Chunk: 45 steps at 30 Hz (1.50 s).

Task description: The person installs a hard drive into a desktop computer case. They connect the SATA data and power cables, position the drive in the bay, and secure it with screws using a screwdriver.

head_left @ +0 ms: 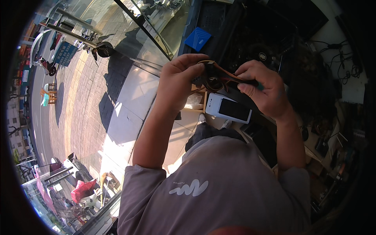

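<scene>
Blurred and cut off by the lower edge, a dark red curve (244, 231) lies closest to the head camera, too indistinct to name. Behind it your grey shirt (231, 184) fills the lower middle and hides most of your legs; only your shoes (202, 118) peep out beyond it.

Above, between your two hands, is a bundle of dark cables (213, 82) with a brownish-orange strip. Your left hand (178, 78) pinches its left end between thumb and fingers; your right hand (266, 91) pinches the strip's other end. Your fingertips cover both ends, so you cannot tell what they finish in.

Beneath the bundle, a white device (235, 109) with a black panel sits beside an open box (205, 101), which your left wrist partly blocks. Beyond your hands, dark equipment (250, 33) sinks into shadow, its outlines hard to make out; a blue packet (198, 39) stands out near it. Loose black cables (352, 70) tangle at right. Sunlit paving (86, 82) lies left, cropped by the black fisheye rim.
</scene>
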Each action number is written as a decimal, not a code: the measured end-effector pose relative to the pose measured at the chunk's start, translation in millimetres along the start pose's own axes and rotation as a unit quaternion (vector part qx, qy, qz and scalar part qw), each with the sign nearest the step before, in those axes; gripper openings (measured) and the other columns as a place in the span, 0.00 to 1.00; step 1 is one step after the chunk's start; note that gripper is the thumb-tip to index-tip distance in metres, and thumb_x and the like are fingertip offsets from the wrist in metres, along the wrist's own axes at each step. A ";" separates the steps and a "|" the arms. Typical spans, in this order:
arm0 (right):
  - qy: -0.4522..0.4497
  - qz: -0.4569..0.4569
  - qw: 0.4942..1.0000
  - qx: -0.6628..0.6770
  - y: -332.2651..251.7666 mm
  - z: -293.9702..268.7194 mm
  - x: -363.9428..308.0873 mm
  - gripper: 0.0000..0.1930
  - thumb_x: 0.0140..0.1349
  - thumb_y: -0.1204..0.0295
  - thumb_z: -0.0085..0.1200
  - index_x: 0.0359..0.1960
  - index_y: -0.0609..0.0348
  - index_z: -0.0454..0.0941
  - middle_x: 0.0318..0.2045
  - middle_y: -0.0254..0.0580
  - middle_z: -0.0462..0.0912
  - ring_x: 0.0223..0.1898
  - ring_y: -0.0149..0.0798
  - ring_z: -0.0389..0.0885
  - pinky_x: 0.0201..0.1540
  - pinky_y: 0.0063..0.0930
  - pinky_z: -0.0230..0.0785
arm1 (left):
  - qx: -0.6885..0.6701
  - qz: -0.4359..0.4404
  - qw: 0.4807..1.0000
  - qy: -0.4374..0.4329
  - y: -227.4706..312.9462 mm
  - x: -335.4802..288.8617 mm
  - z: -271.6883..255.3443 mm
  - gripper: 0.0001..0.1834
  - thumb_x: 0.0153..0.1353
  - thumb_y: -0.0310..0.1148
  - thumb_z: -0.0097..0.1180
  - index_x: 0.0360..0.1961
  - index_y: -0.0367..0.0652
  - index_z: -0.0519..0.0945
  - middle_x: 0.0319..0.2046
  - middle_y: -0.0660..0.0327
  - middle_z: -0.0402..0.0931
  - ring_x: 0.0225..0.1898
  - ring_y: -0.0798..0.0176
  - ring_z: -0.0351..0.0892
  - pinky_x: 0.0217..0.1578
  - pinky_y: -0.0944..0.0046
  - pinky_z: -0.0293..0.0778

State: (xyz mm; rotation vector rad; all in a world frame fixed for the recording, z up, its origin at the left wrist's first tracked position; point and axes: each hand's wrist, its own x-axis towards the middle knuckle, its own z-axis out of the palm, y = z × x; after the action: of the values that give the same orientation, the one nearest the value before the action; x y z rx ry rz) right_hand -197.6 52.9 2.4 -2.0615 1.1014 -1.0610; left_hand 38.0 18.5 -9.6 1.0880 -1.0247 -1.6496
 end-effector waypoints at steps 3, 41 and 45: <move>-0.022 -0.076 0.995 -0.061 2.2 -2.7 1.7 0.08 0.54 0.80 0.63 0.35 0.62 0.79 0.36 0.43 0.81 0.38 0.40 0.80 0.40 0.30 0.73 | 0.109 0.098 0.989 0.036 2.9 -7.0 8.6 0.15 0.62 0.20 0.53 0.50 0.32 0.79 0.38 0.53 0.83 0.31 0.65 0.84 0.31 0.70 0.79; 0.212 0.213 0.906 0.297 20.3 2.9 38.6 0.12 0.73 0.67 0.48 0.47 0.63 0.76 0.34 0.40 0.84 0.41 0.33 0.84 0.52 0.27 0.75 | 0.374 0.243 0.873 -0.198 -19.9 -49.5 10.8 0.16 0.56 0.22 0.60 0.48 0.37 0.79 0.42 0.52 0.74 0.40 0.49 0.78 0.38 0.57 0.73; 0.235 0.207 0.889 0.335 29.6 -7.0 44.2 0.12 0.73 0.68 0.49 0.47 0.65 0.77 0.34 0.40 0.83 0.40 0.34 0.84 0.52 0.29 0.75 | 0.373 0.205 0.882 -0.204 -18.1 -53.7 12.9 0.16 0.57 0.25 0.63 0.47 0.37 0.79 0.41 0.52 0.74 0.40 0.48 0.78 0.40 0.55 0.73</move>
State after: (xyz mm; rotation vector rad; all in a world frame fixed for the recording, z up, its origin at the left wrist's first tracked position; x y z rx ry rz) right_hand -200.2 -0.7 0.1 -0.9972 1.1109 -1.4841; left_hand 33.8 76.5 -11.3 0.8892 -2.1246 -1.1578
